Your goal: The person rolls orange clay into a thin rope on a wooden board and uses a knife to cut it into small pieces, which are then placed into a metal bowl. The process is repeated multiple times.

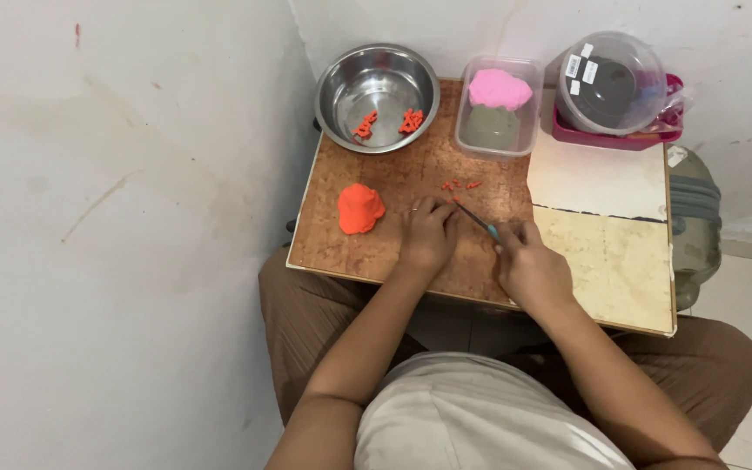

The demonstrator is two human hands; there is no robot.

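An orange clay lump (360, 209) sits on a mottled brown tabletop (350, 248) with a cream patch. Orange bits (460, 184) lie nearby and in a silver steel bowl (377, 96). Pink clay (499, 88) fills a clear tub (498, 130). The tool (478, 219) has a teal handle.

A glossy polished metal bowl (377, 97) is seen at twelve o'clock on the table (367, 244), whose mottled brown top looks smooth and worn, beside a clear plastic tub (498, 117), while the orange clay lump (359, 209) appears soft and matt.
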